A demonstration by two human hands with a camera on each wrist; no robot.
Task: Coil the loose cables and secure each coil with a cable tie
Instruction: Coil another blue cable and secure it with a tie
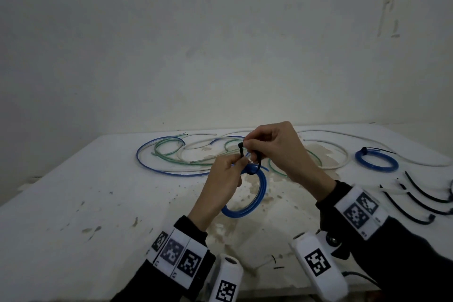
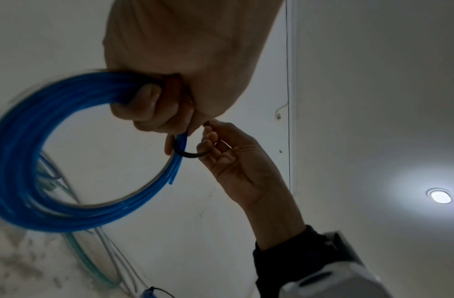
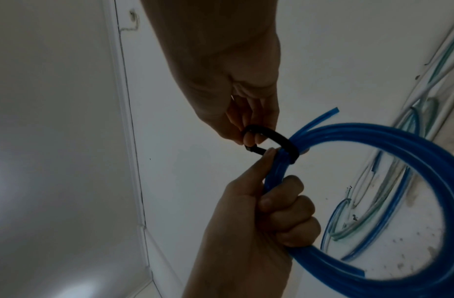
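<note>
A blue cable coil (image 1: pixel 260 195) is held upright above the white table (image 1: pixel 98 191). My left hand (image 1: pixel 229 171) grips the coil (image 3: pixel 399 141) in its curled fingers (image 3: pixel 289 211) near the top. A black cable tie (image 1: pixel 255 167) is looped around the bundle there. My right hand (image 1: pixel 259 146) pinches the tie (image 3: pixel 269 135) by the loop, near its head (image 1: pixel 241 145). In the left wrist view the tie (image 2: pixel 190 154) curves from the coil (image 2: pixel 29 161) to the right hand's fingers (image 2: pixel 208 141).
A tied blue coil (image 1: pixel 376 160) lies at the right. Loose blue, green and white cables (image 1: pixel 171 154) sprawl across the back of the table. Several spare black cable ties (image 1: pixel 416 206) lie near the right edge. A wall stands close behind.
</note>
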